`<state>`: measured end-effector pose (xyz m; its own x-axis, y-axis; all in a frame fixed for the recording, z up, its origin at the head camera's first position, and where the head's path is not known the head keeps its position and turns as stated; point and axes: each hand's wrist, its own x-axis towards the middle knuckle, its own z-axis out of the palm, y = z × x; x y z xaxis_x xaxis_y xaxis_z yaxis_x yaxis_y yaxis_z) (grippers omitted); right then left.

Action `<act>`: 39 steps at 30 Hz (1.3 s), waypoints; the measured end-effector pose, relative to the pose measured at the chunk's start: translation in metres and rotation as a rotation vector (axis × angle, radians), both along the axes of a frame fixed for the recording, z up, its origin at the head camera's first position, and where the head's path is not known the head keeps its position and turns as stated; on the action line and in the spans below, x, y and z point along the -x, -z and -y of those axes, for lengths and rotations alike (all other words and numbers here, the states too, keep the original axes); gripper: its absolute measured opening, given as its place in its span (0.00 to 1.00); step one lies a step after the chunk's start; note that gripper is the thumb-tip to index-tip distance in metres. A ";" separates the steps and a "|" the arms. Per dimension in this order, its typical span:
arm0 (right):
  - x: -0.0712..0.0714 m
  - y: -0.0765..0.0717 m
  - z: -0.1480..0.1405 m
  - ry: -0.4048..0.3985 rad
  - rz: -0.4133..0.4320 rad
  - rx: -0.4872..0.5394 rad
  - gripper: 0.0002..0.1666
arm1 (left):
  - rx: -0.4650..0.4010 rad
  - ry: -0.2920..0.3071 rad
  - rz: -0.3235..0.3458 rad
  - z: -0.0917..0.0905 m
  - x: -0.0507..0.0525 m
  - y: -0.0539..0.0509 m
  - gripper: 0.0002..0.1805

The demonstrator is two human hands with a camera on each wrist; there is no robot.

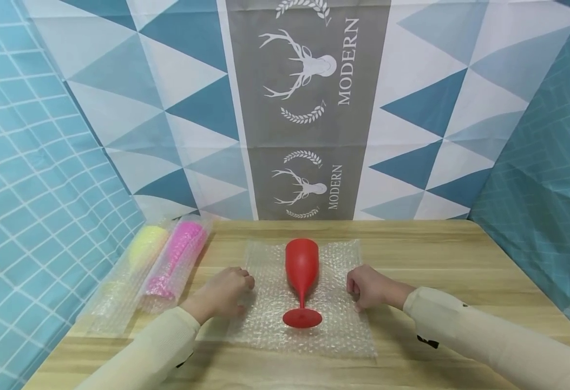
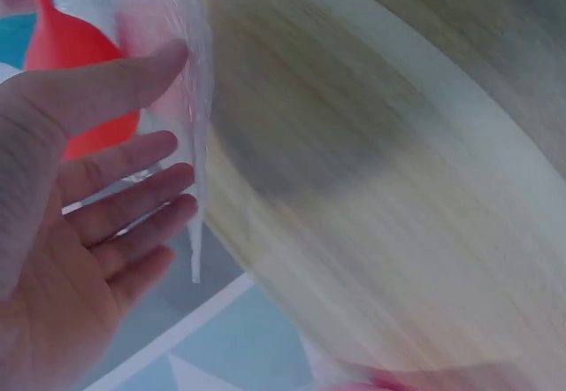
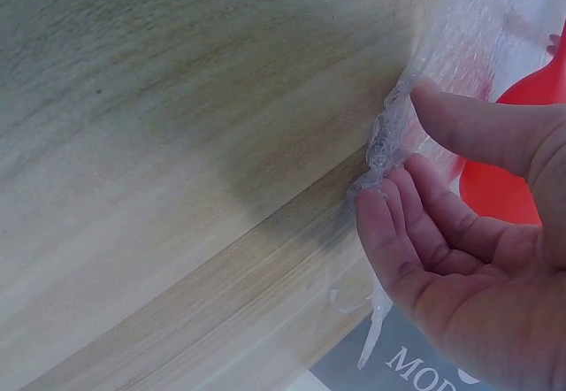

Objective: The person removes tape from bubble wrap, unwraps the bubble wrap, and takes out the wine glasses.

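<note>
A red plastic goblet [image 1: 302,265] lies on its side on a sheet of bubble wrap [image 1: 270,325], its round foot toward me. At the sheet's left edge is my left hand [image 1: 223,292]; in the left wrist view its fingers [image 2: 133,187] are loosely extended along the wrap, thumb apart from them. My right hand [image 1: 369,287] is at the opposite edge. In the right wrist view its fingers [image 3: 424,223] curl against the crumpled edge of the wrap, with the thumb touching higher up. Neither hand touches the goblet.
Two bubble-wrapped bundles, one yellow [image 1: 143,249] and one pink [image 1: 182,249], lie side by side at the table's left. The wooden table [image 1: 411,244] meets a patterned cloth backdrop [image 1: 309,130] at its back edge, with blue cloth on both sides.
</note>
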<state>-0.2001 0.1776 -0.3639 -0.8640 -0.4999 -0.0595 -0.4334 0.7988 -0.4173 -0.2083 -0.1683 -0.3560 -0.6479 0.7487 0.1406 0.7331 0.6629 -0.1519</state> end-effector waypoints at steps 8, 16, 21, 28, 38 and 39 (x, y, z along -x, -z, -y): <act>0.002 0.002 0.000 -0.004 -0.008 0.010 0.21 | -0.009 0.032 0.194 0.003 0.009 0.008 0.26; 0.000 0.005 -0.001 -0.033 -0.020 0.017 0.20 | -0.174 -0.048 0.209 0.009 0.007 0.028 0.23; 0.001 0.004 -0.001 -0.016 -0.007 0.017 0.20 | -0.239 -0.063 0.207 0.011 0.006 0.035 0.21; 0.007 0.000 -0.001 -0.016 -0.025 -0.003 0.19 | -0.364 -0.225 0.243 0.010 0.006 0.031 0.19; 0.004 0.000 -0.004 -0.075 -0.047 -0.012 0.19 | -0.728 -0.540 0.507 0.010 -0.004 0.027 0.19; 0.004 0.001 -0.005 -0.089 -0.051 0.000 0.18 | -0.767 -0.559 0.539 0.011 -0.004 0.027 0.20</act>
<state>-0.2044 0.1830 -0.3652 -0.8179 -0.5751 -0.0169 -0.5233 0.7559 -0.3933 -0.2039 -0.1788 -0.3833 -0.9858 0.1633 0.0396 0.1446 0.7045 0.6948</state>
